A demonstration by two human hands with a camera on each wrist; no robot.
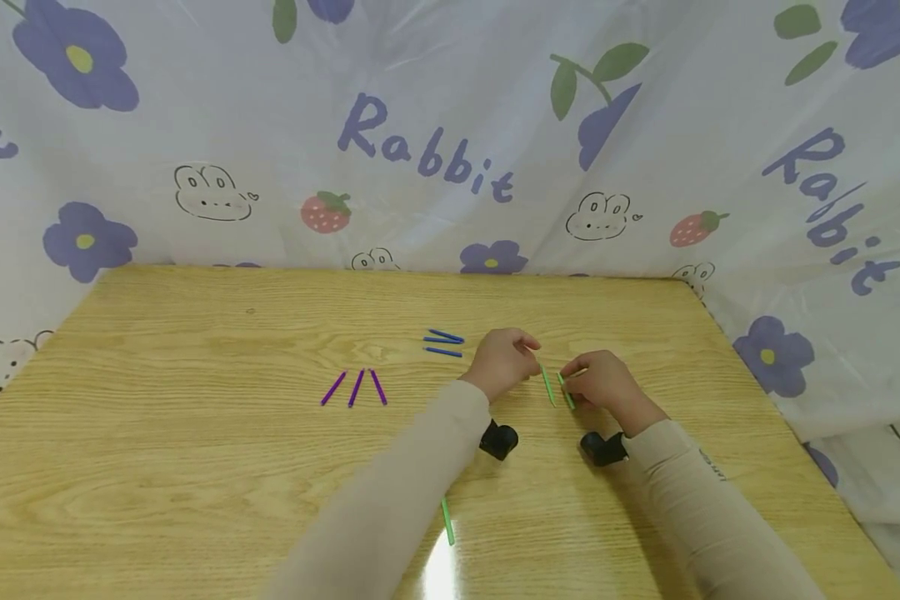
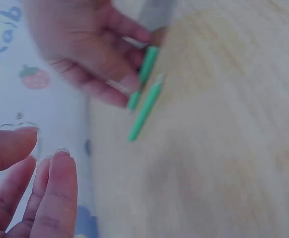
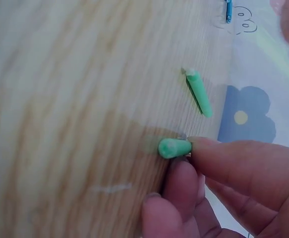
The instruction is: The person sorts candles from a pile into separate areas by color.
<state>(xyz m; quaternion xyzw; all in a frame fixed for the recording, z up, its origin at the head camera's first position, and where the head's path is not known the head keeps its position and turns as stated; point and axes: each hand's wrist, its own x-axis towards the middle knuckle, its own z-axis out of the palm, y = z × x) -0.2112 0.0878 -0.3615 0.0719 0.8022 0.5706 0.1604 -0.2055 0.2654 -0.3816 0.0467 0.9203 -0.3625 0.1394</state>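
My right hand (image 1: 606,385) pinches a short green stick (image 3: 173,148) between thumb and fingers, right at the wooden tabletop (image 1: 217,467). Beside it lies a second green stick (image 1: 548,388), slim with a pale, tapered tip. To the left of that one is my left hand (image 1: 504,364), its fingers loosely bent and a gap showing between thumb and fingertips in the left wrist view; it holds nothing. A third green stick (image 1: 447,523) lies closer to the front, partly hidden by the left sleeve.
Several blue sticks (image 1: 443,352) lie left of the left hand. Farther left, purple sticks (image 1: 356,388) are fanned out in a row. A printed curtain (image 1: 420,75) hangs along the table's back and right edges. Black wrist devices (image 1: 501,440) sit under both wrists.
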